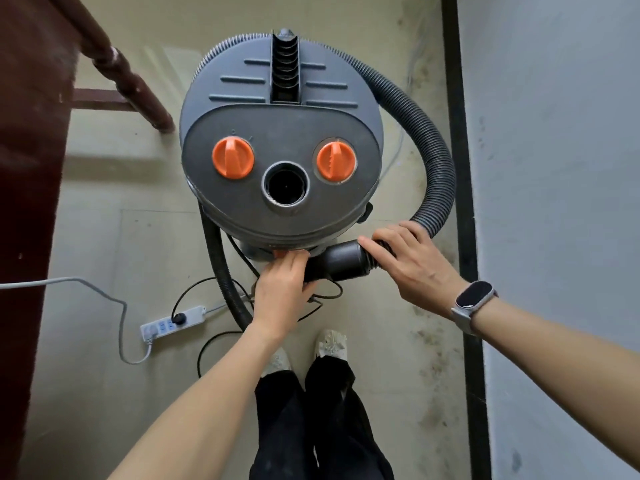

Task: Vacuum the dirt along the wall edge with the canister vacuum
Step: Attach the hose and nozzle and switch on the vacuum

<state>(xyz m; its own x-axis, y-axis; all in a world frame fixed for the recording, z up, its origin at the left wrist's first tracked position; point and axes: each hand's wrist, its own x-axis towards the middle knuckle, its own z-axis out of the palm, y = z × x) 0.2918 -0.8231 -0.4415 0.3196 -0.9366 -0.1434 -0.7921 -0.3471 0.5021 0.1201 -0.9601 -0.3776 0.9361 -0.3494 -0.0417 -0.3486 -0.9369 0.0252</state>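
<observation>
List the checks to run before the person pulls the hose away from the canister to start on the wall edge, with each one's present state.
1. Right hand grips the hose at its cuff: ok.
2. Left hand rests at the black connector; whether it grips: cannot tell.
3. Connector seated in the canister vacuum: cannot tell.
4. Plug in the power strip: ok.
5. Cords loop on the floor near the feet: not ok.
6. Dirt visible along the wall edge: ok.
</observation>
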